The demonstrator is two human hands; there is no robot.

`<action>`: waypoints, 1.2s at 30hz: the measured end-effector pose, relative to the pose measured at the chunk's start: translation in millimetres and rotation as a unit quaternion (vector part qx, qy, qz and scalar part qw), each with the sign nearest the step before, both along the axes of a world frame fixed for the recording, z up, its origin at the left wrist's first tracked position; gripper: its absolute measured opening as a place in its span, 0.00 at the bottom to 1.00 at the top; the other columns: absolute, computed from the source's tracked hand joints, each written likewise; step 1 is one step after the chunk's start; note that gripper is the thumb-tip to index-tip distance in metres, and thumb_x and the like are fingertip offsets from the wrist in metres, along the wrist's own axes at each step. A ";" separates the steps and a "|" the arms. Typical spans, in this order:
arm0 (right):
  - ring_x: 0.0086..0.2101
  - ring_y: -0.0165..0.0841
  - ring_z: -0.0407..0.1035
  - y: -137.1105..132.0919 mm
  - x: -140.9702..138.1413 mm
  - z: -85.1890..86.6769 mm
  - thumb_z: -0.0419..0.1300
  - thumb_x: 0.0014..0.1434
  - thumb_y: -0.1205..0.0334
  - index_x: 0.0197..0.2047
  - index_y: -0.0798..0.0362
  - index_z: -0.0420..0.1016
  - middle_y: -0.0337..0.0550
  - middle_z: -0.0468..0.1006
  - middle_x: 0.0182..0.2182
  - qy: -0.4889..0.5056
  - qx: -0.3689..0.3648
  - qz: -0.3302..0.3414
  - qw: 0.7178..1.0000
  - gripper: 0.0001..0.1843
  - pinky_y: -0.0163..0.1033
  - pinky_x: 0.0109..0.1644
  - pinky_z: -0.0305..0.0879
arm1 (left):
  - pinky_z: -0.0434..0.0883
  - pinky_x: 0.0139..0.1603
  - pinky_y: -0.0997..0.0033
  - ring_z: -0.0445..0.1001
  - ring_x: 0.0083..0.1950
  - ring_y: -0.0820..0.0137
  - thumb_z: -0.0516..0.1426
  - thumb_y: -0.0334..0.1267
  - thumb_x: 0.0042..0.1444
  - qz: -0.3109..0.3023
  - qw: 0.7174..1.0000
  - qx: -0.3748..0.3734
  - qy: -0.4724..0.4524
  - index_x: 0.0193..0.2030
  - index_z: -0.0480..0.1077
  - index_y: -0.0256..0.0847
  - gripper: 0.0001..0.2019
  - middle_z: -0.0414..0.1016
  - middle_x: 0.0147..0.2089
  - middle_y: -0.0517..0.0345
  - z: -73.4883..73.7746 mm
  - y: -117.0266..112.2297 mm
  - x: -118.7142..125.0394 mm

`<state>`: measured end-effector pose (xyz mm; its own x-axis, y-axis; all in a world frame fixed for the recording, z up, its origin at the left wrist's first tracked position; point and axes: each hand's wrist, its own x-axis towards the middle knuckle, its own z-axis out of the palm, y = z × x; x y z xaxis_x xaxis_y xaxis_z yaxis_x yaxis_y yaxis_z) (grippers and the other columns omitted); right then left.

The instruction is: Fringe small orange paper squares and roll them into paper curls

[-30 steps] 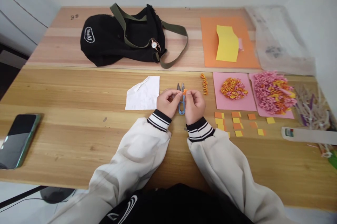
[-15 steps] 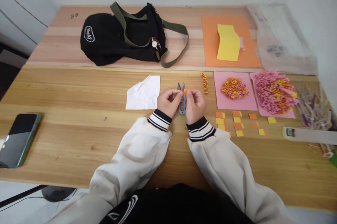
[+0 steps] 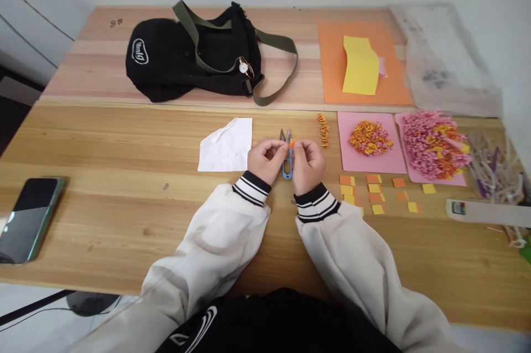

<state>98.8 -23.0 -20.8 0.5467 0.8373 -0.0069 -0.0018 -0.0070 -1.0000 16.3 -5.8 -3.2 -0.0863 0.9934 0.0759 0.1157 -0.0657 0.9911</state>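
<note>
Both hands meet above a pair of blue-handled thread snips (image 3: 287,168), whose blades point away from me. Pinched in my right hand (image 3: 309,164) is a small orange paper piece (image 3: 292,143). The fingers of my left hand (image 3: 266,160) are closed in a pinch right beside it; what they grip, if anything, is too small to make out. Left of the hands lies a creased white paper sheet (image 3: 227,147). A row of twisted orange and yellow paper bits (image 3: 323,130) sits just beyond my right hand.
Small orange and yellow paper pieces (image 3: 374,188) lie in rows at right. Behind them are a pink sheet (image 3: 346,159) with a paper-curl pile and a larger pink-orange heap (image 3: 433,145). A black bag (image 3: 174,60) lies at the back, a phone (image 3: 31,220) far left.
The hands have barely moved, with fingers still pinched close together over the snips. The view has shifted very slightly.
</note>
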 end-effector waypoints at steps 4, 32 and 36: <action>0.24 0.27 0.62 0.1 0.3 -0.4 0.55 0.54 0.47 0.30 0.53 0.66 0.36 0.69 0.23 -0.009 0.006 0.008 1.000 0.16 0.34 0.30 0.60 | 0.67 0.31 0.74 0.68 0.27 0.74 0.60 0.35 0.47 0.000 1.000 0.005 0.000 0.24 0.73 0.38 0.04 0.73 0.25 0.57 -0.8 -0.1 -0.4; 0.22 0.25 0.61 -0.7 -2.3 9.2 0.58 0.50 0.55 0.27 0.54 0.67 0.34 0.70 0.21 0.011 0.016 0.012 1.000 0.10 0.33 0.28 0.59 | 0.65 0.28 0.75 0.66 0.25 0.76 0.61 0.33 0.44 0.041 0.999 -0.023 -0.025 0.22 0.72 0.36 0.04 0.71 0.23 0.59 3.4 0.7 1.5; 0.23 0.25 0.62 -0.5 -2.0 9.4 0.58 0.51 0.56 0.26 0.54 0.68 0.34 0.70 0.21 0.007 0.023 0.012 1.000 0.09 0.34 0.30 0.60 | 0.66 0.29 0.75 0.67 0.26 0.76 0.61 0.34 0.44 0.036 0.999 -0.013 -0.023 0.23 0.73 0.37 0.04 0.72 0.24 0.59 2.5 0.5 1.1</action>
